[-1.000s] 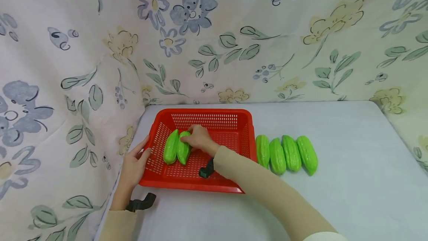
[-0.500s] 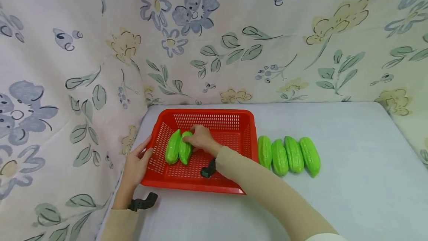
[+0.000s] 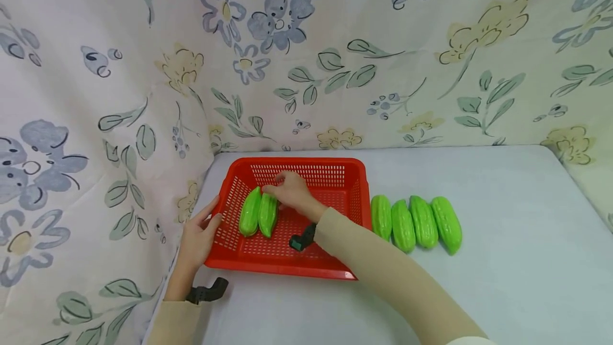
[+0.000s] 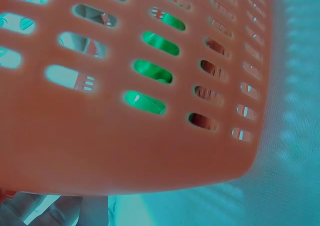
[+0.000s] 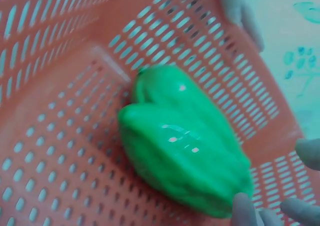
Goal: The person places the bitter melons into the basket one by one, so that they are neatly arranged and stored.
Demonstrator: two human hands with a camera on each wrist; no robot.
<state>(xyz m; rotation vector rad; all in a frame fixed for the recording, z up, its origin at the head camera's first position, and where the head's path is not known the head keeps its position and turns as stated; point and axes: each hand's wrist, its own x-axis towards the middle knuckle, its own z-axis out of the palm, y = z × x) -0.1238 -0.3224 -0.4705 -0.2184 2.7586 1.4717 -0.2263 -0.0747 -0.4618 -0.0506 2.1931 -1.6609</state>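
Note:
Two glossy green bitter melons lie side by side at the left inside the red plastic basket (image 3: pixel 282 268): the left one (image 3: pixel 249 214) and the right one (image 3: pixel 268 217). My right hand (image 3: pixel 293 190) is over the far end of the right melon. In the right wrist view its fingers (image 5: pixel 243 208) are spread around that end, one fingertip touching or nearly touching it. My left hand (image 3: pixel 197 238) holds the basket's left rim, fingers over the edge. The left wrist view shows the basket's slotted outer wall (image 4: pixel 115 151) and fingers past the rim.
Several more bitter melons (image 3: pixel 423 222) lie in a row on the white table (image 3: pixel 507 217), just right of the basket. A floral curtain (image 3: pixel 335 95) hangs behind the table and along its left side.
My right hand has shifted slightly up toward the far end of the right melon, baring more of it. The left hand stays on the rim. The whole head view has drifted slightly.

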